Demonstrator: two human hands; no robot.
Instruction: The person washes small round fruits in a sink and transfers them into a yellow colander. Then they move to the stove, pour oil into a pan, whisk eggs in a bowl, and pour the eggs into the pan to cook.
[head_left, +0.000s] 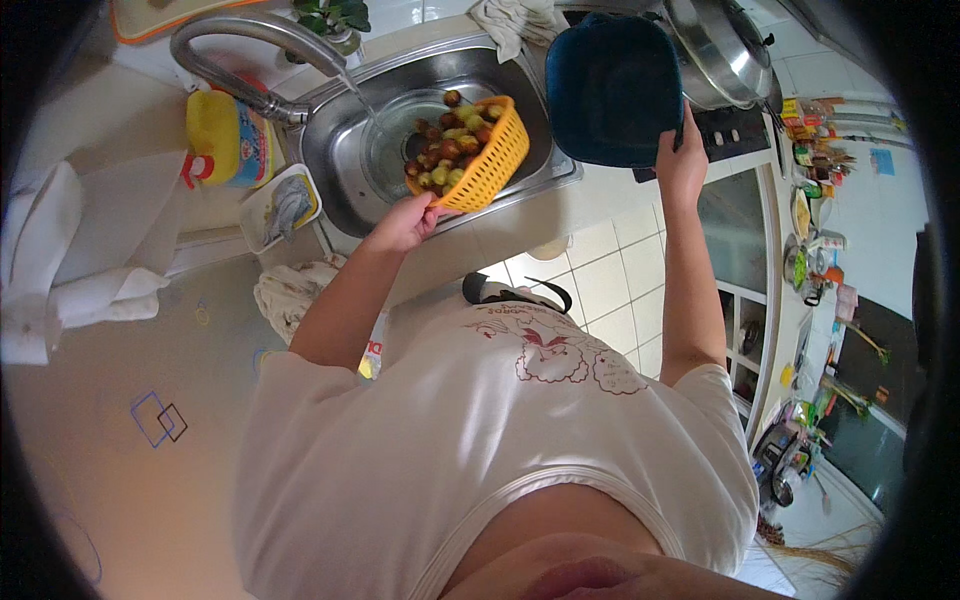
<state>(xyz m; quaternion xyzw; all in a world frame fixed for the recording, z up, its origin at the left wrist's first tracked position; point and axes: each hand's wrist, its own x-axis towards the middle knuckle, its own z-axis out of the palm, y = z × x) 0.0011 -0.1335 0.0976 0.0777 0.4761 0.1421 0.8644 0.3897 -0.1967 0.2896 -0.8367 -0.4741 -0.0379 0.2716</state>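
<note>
Over the steel sink (337, 161), my left hand (405, 223) grips the rim of a yellow perforated plastic basket (491, 166). The basket is tilted, its opening towards the left, and holds many small round green and brown fruits (450, 146) that look like jujubes. My right hand (683, 154) holds a dark blue square plastic basin (615, 90) by its edge, to the right of the sink; no contents can be made out in it. Water runs from the curved metal faucet (259, 30) into the sink, left of the basket.
Left of the sink are a yellow jug (211, 139) with a red cap and a white tray (259, 217) with a grey cloth. A rag (517, 22) lies at the sink's back edge. Behind the basin, a large steel pot (720, 56) stands on the dark cooktop (731, 139).
</note>
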